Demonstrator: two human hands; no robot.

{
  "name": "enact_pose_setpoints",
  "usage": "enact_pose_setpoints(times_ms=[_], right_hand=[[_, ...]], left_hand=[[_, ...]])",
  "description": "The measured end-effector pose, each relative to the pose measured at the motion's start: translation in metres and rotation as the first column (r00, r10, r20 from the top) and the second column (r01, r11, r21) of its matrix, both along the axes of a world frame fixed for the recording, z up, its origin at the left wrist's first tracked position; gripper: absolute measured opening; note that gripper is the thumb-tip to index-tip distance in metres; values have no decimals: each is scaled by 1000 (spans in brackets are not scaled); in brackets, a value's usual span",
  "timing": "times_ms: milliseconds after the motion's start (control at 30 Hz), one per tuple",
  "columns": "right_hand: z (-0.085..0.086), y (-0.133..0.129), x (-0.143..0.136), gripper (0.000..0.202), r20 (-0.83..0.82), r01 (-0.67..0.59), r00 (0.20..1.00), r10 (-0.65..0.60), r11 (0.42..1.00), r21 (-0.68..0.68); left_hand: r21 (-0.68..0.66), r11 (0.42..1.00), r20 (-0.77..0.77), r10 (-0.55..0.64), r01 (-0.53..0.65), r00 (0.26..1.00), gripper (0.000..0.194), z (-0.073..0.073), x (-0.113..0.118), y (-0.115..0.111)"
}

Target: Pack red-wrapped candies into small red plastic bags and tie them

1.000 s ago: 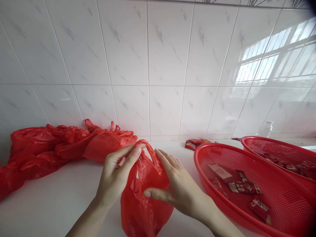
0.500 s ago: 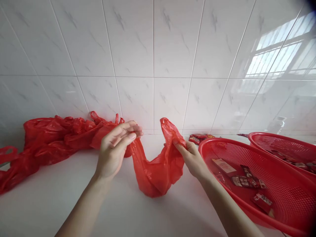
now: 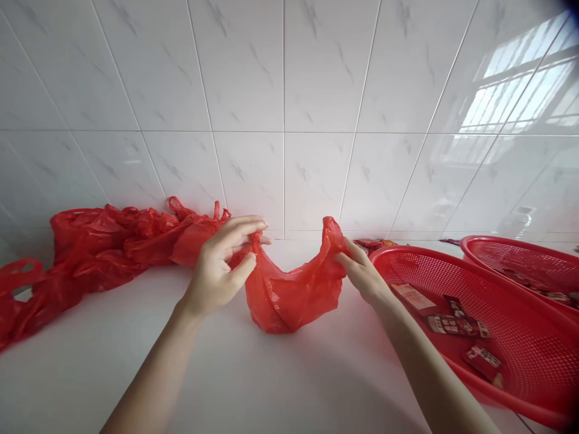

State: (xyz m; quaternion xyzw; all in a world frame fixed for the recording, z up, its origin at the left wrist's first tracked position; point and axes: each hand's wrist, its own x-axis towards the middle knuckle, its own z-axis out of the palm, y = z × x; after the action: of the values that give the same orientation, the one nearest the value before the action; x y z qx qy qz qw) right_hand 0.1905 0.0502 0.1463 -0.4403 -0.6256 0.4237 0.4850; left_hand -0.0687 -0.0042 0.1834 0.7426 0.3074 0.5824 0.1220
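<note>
A thin red plastic bag (image 3: 294,298) hangs between my hands over the white counter, its middle sagging in a curve. At its left end, my left hand (image 3: 228,262) grips a bunched handle between thumb and fingers. My right hand (image 3: 362,268) pinches the upper right part, where a folded tip sticks up above the fingers. The contents of the bag, if any, cannot be made out. Nearest to my left hand, behind it, lies a heap of red plastic bags (image 3: 104,247) along the wall.
To the right stands a red perforated basket (image 3: 534,337) holding several small snack packets (image 3: 456,325). A second red basket (image 3: 506,247) is behind it. More red packets (image 3: 373,244) lie near the wall. A white tiled wall (image 3: 248,78) closes off the back of the counter.
My left thumb has closed onto the bag's left handle. Both hands have moved slightly right, and the bag is raised and stretched wider, with its sag shallower.
</note>
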Motion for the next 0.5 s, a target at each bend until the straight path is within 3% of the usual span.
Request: enact_pose_setpoints(times_ms=[167, 267, 300, 367, 433, 500], right_hand=[[18, -18, 9, 55, 108, 2, 994, -10, 997, 71], [23, -27, 15, 83, 276, -65, 961, 25, 988, 138], [23, -28, 16, 92, 346, -91, 938, 37, 986, 142], [20, -30, 17, 109, 466, -137, 882, 67, 984, 117], [15, -29, 14, 117, 545, -153, 834, 84, 985, 82], [10, -28, 10, 115, 596, -132, 800, 69, 989, 64]], left_hand=[[-52, 985, -225, 151, -167, 963, 57, 5, -18, 3], [-129, 957, -350, 201, -260, 915, 92, 9, -41, -1], [-200, 940, -427, 171, -277, 888, 107, 9, -48, -1], [-400, 872, -583, -3, -283, 812, 126, 4, -59, 3], [-592, 748, -659, -236, -300, 714, 125, -6, -61, 13], [-683, 641, -669, -359, -350, 650, 115, -21, -53, 27]])
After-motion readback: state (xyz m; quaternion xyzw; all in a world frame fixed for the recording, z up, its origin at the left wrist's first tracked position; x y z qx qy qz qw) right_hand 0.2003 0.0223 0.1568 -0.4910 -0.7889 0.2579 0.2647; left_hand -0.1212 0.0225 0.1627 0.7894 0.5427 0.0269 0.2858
